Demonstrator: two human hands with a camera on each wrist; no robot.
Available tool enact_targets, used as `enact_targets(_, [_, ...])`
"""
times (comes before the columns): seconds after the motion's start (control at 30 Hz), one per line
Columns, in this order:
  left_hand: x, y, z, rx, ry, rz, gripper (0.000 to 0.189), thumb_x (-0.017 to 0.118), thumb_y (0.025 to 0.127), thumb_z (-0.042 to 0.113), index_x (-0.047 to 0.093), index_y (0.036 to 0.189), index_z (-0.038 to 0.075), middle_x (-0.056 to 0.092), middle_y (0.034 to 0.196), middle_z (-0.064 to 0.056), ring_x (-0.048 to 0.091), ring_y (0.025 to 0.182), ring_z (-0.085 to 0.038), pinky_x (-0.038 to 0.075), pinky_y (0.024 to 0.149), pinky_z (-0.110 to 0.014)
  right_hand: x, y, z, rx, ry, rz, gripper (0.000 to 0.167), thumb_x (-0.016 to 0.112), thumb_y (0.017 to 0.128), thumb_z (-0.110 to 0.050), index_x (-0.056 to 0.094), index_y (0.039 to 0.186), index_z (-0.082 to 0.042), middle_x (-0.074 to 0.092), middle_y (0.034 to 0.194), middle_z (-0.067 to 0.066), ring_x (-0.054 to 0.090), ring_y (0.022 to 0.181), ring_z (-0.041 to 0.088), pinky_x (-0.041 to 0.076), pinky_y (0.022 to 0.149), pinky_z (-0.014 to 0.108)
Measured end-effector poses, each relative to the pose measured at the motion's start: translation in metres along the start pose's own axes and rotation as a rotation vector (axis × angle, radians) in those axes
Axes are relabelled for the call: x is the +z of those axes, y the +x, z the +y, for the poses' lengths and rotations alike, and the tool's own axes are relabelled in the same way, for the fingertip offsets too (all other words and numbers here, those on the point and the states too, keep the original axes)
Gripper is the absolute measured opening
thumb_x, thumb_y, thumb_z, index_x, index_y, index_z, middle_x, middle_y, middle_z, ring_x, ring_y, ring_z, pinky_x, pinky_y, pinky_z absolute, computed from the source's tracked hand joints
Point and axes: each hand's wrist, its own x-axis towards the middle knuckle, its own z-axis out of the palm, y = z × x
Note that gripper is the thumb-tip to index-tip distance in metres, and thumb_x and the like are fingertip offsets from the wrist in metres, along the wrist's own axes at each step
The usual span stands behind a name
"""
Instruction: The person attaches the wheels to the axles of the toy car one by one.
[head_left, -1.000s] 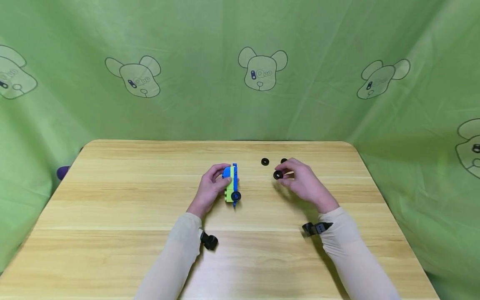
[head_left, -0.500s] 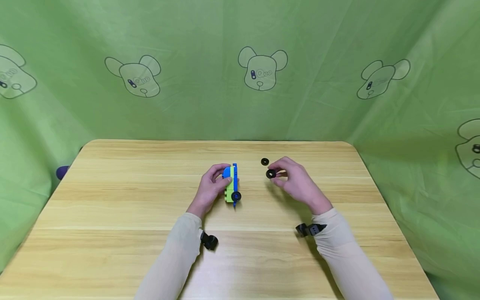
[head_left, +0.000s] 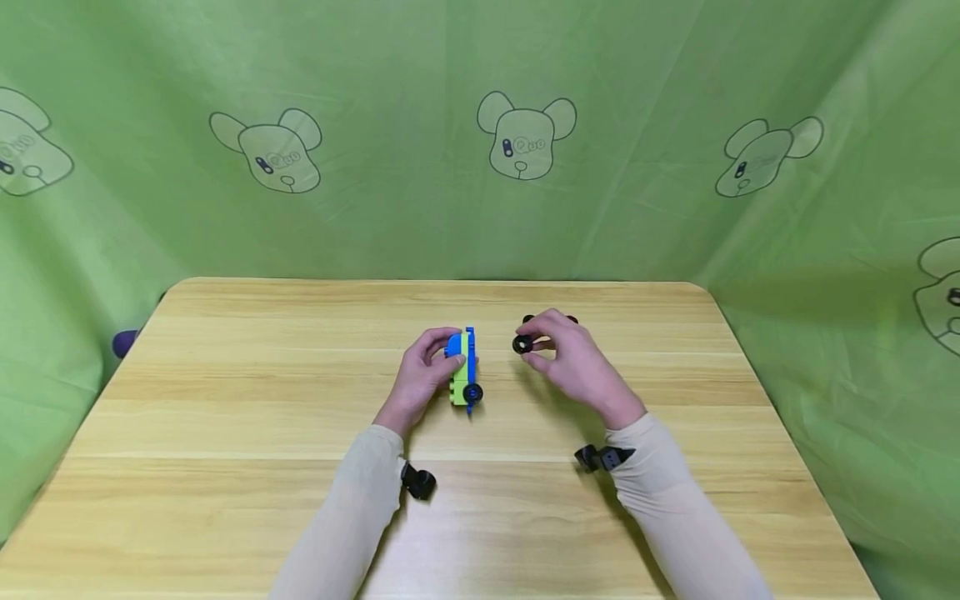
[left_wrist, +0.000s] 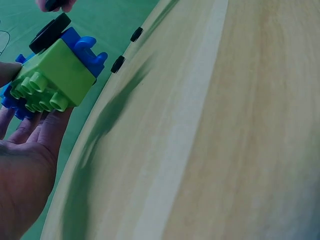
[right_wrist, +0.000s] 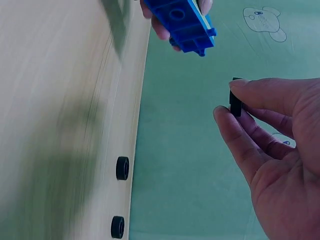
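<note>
My left hand (head_left: 415, 382) holds a toy car (head_left: 460, 372) of lime-green and blue building bricks, turned on its side with the studs toward the left. One black wheel (left_wrist: 50, 33) is fitted on the car's near end, and the blue underside (right_wrist: 182, 22) faces my right hand. Between thumb and fingertips of my right hand (head_left: 576, 360) I pinch a loose black tyre (right_wrist: 235, 102). In the head view this tyre is a short way right of the car, apart from it.
Two more black tyres (right_wrist: 122, 168) lie on the wooden table (head_left: 247, 375) near its far edge, partly behind my right hand in the head view. A green curtain (head_left: 405, 217) hangs behind the table. Each wrist carries a small black camera.
My right hand has moved left with the tyre, closer to the car, passing in front of the tyres lying on the table. My left hand and the car have stayed put.
</note>
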Motion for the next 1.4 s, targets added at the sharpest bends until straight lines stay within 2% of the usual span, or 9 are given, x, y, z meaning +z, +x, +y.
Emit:
enact_targets(0.37, [0.001,0.001,0.000,-0.005,-0.032,-0.025,0.044,0.062,0.090,-0.008,0.052,0.132,0.001,0.055,0.130,-0.018,0.066,0.101,-0.030,0.058,0.081,-0.040,0.016,0.010,-0.016,-0.002,-0.024,-0.050,0.034,0.073,0.086,-0.001,0.064,0.119,-0.001,0.059,0.114,0.007,0.061,0.102,0.024,0.053,0.091,0.033])
enact_targets(0.67, [0.002,0.002,-0.002,-0.013,-0.007,-0.021,0.044,0.063,0.089,-0.008,0.053,0.131,0.001,0.056,0.128,-0.018,0.065,0.099,-0.024,0.057,0.082,-0.047,0.025,0.013,-0.019,-0.025,-0.060,-0.060,0.034,0.073,0.086,-0.002,0.065,0.118,-0.003,0.060,0.115,0.006,0.060,0.104,0.024,0.052,0.093,0.036])
enact_targets(0.83, [0.002,0.003,-0.001,0.002,-0.013,-0.027,0.042,0.063,0.090,-0.007,0.053,0.130,0.000,0.056,0.129,-0.018,0.065,0.099,-0.024,0.058,0.079,-0.039,0.026,0.014,-0.019,-0.038,-0.083,-0.053,0.033,0.073,0.086,-0.004,0.065,0.118,-0.003,0.060,0.115,0.005,0.060,0.105,0.022,0.051,0.093,0.036])
enact_targets(1.0, [0.004,0.003,0.002,0.019,-0.021,-0.030,0.041,0.063,0.089,-0.008,0.054,0.129,0.000,0.056,0.129,-0.017,0.065,0.099,-0.024,0.059,0.075,-0.032,0.026,0.017,-0.022,-0.067,-0.056,-0.039,0.032,0.073,0.086,-0.001,0.065,0.118,0.000,0.060,0.113,0.006,0.060,0.104,0.024,0.053,0.091,0.035])
enact_targets(1.17, [0.005,0.003,0.002,0.010,-0.030,-0.038,0.042,0.062,0.089,-0.009,0.053,0.129,-0.001,0.056,0.129,-0.019,0.065,0.099,-0.023,0.058,0.076,-0.032,0.029,0.018,-0.024,-0.047,-0.013,-0.053,0.032,0.073,0.086,0.001,0.065,0.117,0.000,0.060,0.113,0.006,0.061,0.103,0.023,0.053,0.091,0.033])
enact_targets(1.4, [0.005,0.001,0.002,-0.006,-0.028,-0.055,0.041,0.063,0.090,-0.007,0.053,0.129,-0.001,0.056,0.129,-0.018,0.065,0.099,-0.023,0.058,0.076,-0.032,0.033,0.019,-0.025,-0.024,-0.062,-0.072,0.034,0.073,0.087,-0.003,0.064,0.120,-0.003,0.059,0.115,0.004,0.060,0.102,0.022,0.052,0.092,0.036])
